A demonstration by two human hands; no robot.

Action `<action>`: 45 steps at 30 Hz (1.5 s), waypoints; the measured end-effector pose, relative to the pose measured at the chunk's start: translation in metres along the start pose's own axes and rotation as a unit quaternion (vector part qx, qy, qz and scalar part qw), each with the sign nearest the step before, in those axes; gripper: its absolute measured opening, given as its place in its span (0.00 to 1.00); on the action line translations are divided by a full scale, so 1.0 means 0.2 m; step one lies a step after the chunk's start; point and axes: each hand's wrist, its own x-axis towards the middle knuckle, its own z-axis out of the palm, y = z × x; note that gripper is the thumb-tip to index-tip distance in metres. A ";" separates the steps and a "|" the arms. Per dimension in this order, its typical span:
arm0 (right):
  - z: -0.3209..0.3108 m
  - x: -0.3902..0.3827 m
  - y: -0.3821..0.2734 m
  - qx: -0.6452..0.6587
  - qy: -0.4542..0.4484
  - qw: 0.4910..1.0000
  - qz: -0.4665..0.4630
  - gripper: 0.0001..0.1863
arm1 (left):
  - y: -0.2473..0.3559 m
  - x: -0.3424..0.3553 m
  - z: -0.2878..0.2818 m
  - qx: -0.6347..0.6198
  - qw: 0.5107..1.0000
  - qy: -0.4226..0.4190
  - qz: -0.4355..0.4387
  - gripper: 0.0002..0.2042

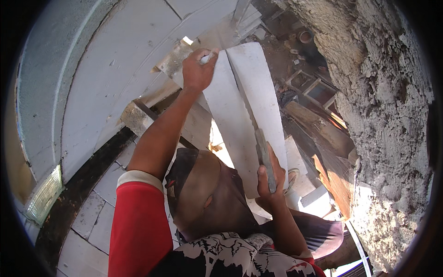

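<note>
A long white block [217, 87], which looks like lightweight concrete, lies slanted in front of me above my bent leg. My left hand [199, 69] is closed over its far left corner, the fingertips hidden. In my right hand [272, 182] is the grey handle of a handsaw [249, 113], fingers wrapped round it and the thumb on top. The saw's narrow dark blade, seen nearly edge-on, runs along the block's face toward the far end. Whether it has cut deep cannot be made out. Haze hangs past the block's far end.
A rough grey plastered wall [383, 92] rises at the right. White block walling [124, 60] curves along the left, with a dark beam [83, 198] below it. Wooden frames [318, 92], planks [318, 124] and rubble lie far below at the right. A splintered board [332, 184] leans near the wall.
</note>
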 end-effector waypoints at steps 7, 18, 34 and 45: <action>0.01 -0.03 0.11 0.004 0.010 0.999 -0.042 0.33 | 0.07 0.01 0.01 -0.001 1.000 -0.005 -0.006 0.19; -0.01 -0.27 0.15 0.000 -0.001 1.000 -0.030 0.31 | 0.04 0.00 0.00 0.011 1.000 -0.011 -0.006 0.23; 0.08 0.20 0.10 0.063 -0.013 0.997 0.037 0.32 | 0.08 0.02 0.06 -0.004 1.000 -0.013 -0.002 0.20; 0.10 0.15 0.18 0.061 0.010 0.998 0.011 0.32 | 0.08 0.00 0.06 -0.015 1.000 -0.020 -0.011 0.20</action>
